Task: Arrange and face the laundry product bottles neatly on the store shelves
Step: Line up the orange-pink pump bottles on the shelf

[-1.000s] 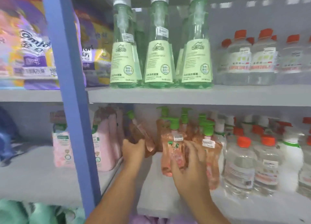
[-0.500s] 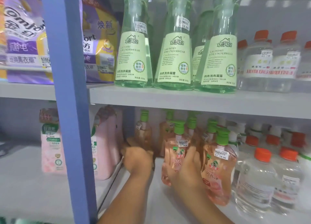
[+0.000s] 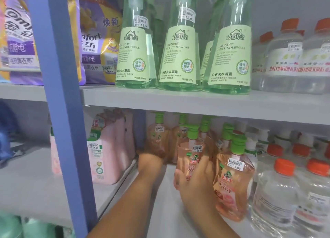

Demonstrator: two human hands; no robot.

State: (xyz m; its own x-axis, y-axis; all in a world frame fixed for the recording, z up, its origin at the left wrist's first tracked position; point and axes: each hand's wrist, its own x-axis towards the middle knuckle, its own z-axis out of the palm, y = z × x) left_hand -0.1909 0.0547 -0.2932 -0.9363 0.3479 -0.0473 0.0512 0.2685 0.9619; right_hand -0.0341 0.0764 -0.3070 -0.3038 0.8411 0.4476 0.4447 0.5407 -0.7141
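Three tall clear-green plastic bottles (image 3: 136, 55) stood on the grey upper shelf (image 3: 196, 102), above both hands, their pale green labels reading "LAUNDRY FOR UNDERWEAR" over "内衣洗衣凝露", with price stickers marked 12.00. Left of them sat purple and yellow Comfort refill bags (image 3: 96, 41). Right of them were clear bottles with orange caps (image 3: 285, 55), their red lettering too blurred to read.

On the lower shelf (image 3: 166, 211), the right hand (image 3: 198, 180) reached forward, its grip closed around a peach-coloured pump bottle with a green dispenser (image 3: 192, 152); the fingers curled round its lower body, partly covering the label's "内衣" characters. Just right of that hand stood a second peach pump bottle (image 3: 232, 184), stickered 19.00 and reading "内衣净". The left hand (image 3: 150, 162) extended deeper, at the base of a rear peach pump bottle (image 3: 158, 137); whether its grip was closed could not be told, since blur hid the fingers. Further left leaned pink refill pouches (image 3: 109, 153).
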